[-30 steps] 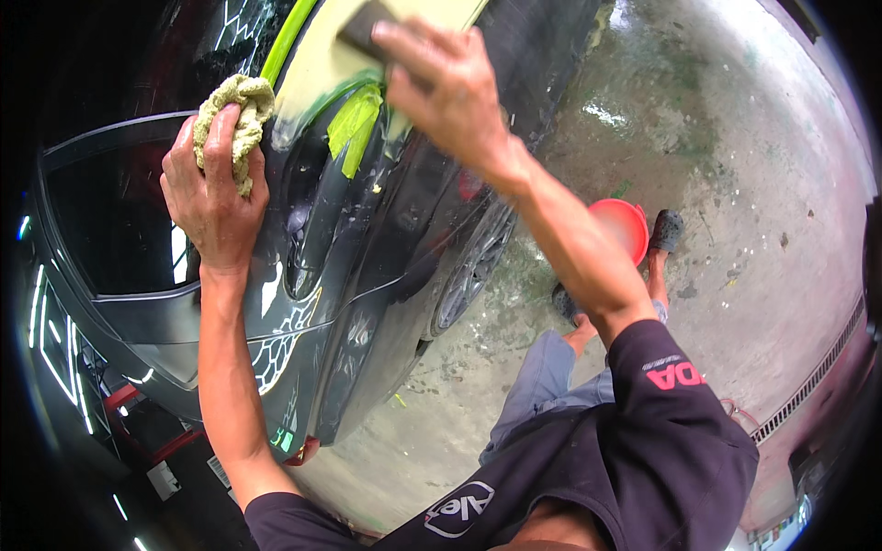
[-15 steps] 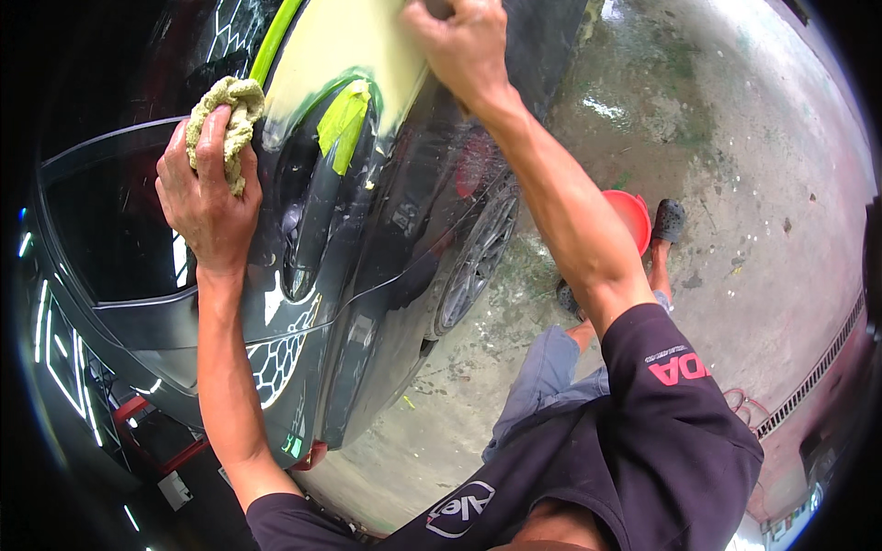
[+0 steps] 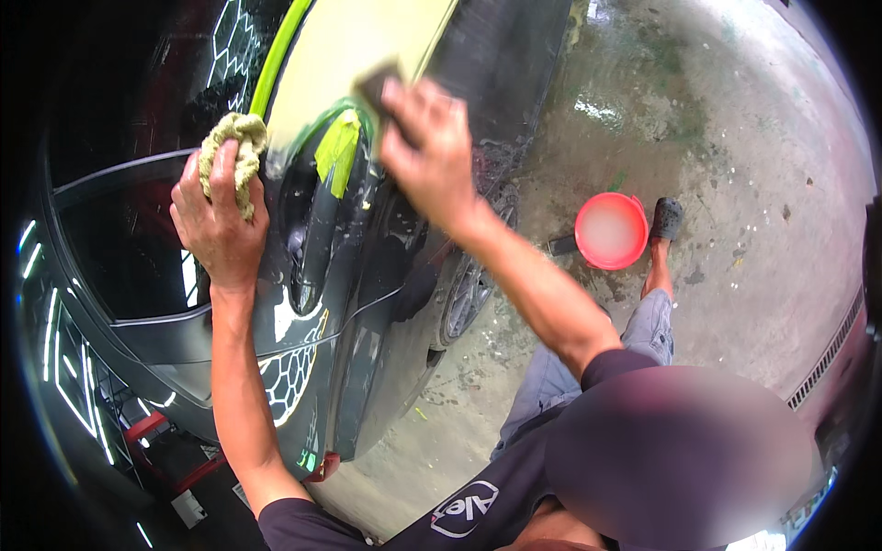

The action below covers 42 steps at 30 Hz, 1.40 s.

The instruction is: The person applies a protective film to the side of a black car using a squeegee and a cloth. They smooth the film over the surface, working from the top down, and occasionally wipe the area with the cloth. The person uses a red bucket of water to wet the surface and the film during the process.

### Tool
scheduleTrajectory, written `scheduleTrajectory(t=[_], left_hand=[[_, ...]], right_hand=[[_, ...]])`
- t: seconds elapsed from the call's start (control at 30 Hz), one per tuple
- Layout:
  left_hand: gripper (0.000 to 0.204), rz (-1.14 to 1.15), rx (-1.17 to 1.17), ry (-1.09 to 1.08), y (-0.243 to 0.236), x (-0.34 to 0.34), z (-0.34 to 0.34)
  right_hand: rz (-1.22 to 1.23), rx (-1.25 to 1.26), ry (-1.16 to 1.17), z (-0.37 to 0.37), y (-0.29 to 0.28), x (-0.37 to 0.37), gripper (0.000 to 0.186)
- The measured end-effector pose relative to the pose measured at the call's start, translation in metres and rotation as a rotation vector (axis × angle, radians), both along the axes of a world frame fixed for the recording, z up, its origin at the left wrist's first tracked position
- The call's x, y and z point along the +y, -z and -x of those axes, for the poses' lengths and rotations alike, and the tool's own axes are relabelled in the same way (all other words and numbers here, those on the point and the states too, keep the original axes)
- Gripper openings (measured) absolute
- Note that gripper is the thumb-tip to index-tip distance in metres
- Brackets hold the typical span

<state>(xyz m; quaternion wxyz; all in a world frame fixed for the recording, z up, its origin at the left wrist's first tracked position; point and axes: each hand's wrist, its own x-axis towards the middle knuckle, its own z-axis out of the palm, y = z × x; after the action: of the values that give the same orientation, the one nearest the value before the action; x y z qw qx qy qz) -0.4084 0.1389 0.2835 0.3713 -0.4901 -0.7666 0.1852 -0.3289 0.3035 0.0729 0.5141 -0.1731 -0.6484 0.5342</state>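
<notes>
A crumpled, pale yellow-green cloth (image 3: 237,151) is in my left hand (image 3: 219,220), which rests against the dark car near the side window (image 3: 129,248). My right hand (image 3: 430,151), blurred by motion, grips a dark sanding block (image 3: 375,84). The block meets the car door at the lower edge of a pale yellow patch (image 3: 367,37). Just left of it is the black door handle (image 3: 317,239), its far end wrapped in bright green tape (image 3: 338,151). Another green tape strip (image 3: 274,69) runs along the window edge.
A red bucket (image 3: 614,199) of cloudy water stands on the stained concrete floor (image 3: 726,165), beside my clog (image 3: 668,220). The car's wheel (image 3: 467,298) lies below my right forearm. A drain grate (image 3: 818,367) runs along the far right.
My right hand has come down and left across the patch with the block, toward the handle. My left hand and cloth sit slightly lower and further right in view. More of the bucket shows.
</notes>
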Motion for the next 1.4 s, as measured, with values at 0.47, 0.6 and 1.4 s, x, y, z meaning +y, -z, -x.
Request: scheduleTrajectory(t=[0.47, 0.6, 1.4], left_hand=[[0.066, 0.043, -0.069, -0.018, -0.004, -0.003, -0.009], [0.057, 0.065, -0.065, 0.024, -0.009, 0.019, -0.013], [0.042, -0.364, -0.416, -0.228, 0.171, 0.367, 0.042]], right_hand=[[-0.025, -0.006, -0.046, 0.007, 0.005, 0.029, 0.046], [-0.065, 0.02, 0.105, 0.077, -0.008, 0.124, 0.041], [0.355, -0.242, -0.567, -0.006, -0.006, 0.359, 0.06]])
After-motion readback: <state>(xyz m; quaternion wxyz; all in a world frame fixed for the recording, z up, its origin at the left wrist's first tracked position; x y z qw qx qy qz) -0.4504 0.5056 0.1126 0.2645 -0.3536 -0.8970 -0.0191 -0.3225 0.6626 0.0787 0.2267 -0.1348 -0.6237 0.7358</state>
